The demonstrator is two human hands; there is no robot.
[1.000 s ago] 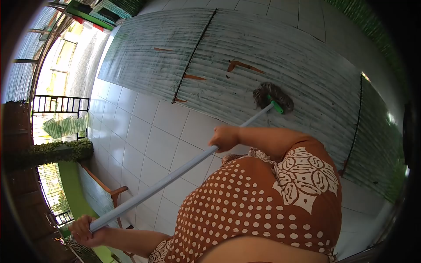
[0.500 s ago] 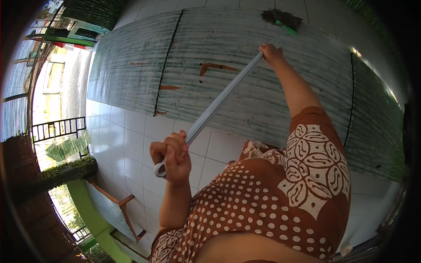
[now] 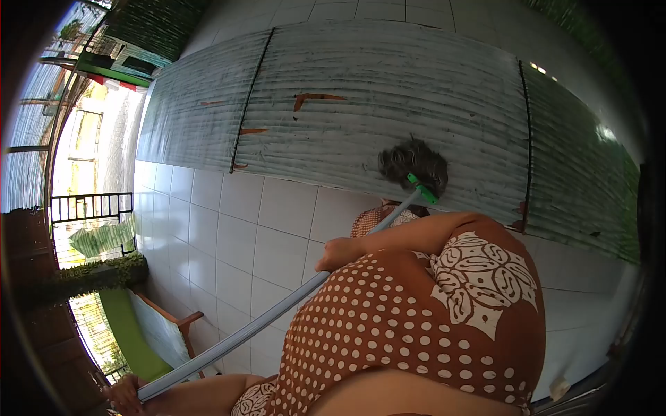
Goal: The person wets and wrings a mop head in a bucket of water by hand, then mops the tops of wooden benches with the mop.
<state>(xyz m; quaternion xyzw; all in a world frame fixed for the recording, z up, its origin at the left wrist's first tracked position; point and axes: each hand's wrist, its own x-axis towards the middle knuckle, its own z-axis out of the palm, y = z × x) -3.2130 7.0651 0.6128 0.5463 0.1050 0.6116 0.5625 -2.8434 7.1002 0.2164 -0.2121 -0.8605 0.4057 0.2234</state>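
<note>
A long-handled broom (image 3: pixel 232 340) slants across the view from lower left to upper right. Its grey, wavy bristles (image 3: pixel 414 163) press on a grey slatted panel (image 3: pixel 388 83) near the panel's close edge, below a green clamp. My right hand (image 3: pixel 340 254) is closed round the middle of the pole, close to my body. At the lower left, my left hand (image 3: pixel 125 395) grips the pole near its end, with part of the fingers in shadow. Orange-brown worn patches (image 3: pixel 316 98) mark the panel.
White floor tiles (image 3: pixel 218 229) lie between me and the panel. A low bench (image 3: pixel 163 326) with a wooden frame stands at left, beside a green wall (image 3: pixel 125 326). Dark seams (image 3: pixel 251 97) cross the panel. A black railing (image 3: pixel 90 206) is farther left.
The broom head has come from the panel's far edge to its close edge. Both hands have moved down and left with the pole, my left hand out to the lower left.
</note>
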